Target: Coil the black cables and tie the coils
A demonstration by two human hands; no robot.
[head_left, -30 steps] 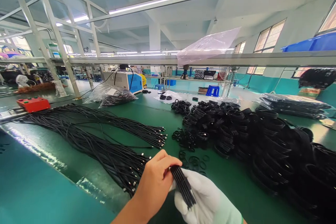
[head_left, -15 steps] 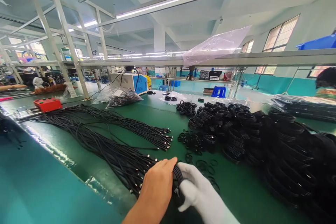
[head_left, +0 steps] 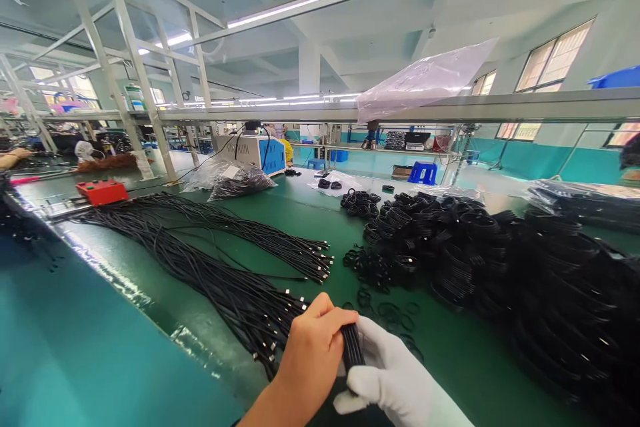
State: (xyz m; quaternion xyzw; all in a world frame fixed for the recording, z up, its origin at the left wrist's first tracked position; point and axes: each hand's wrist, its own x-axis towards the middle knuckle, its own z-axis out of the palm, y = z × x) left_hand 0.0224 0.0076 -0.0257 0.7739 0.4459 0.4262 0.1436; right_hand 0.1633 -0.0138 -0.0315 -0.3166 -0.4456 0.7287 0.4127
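Observation:
A coiled black cable (head_left: 353,348) is held between my two hands, low in the middle of the view. My bare left hand (head_left: 314,350) is closed on the coil's left side, its fingers bent over the top. My right hand (head_left: 387,370), in a white glove, grips the coil from the right with thumb and fingers around it. The coil's lower part is hidden by the hands. Left of my hands lie long straight black cables (head_left: 200,273) with small metal plug ends. Just beyond my right hand are loose black rings (head_left: 395,317) on the green tabletop (head_left: 280,213).
Large piles of coiled black cables (head_left: 450,240) cover the right side. A red box (head_left: 103,191) sits at the left end of the long cables. Further back are a plastic bag of dark items (head_left: 240,180) and a white-and-blue machine (head_left: 255,152). A shelf rail (head_left: 300,113) crosses above.
The coil has turned, so the side of its stacked loops faces me more. My left fingers have shifted over its top. The whole view has moved slightly.

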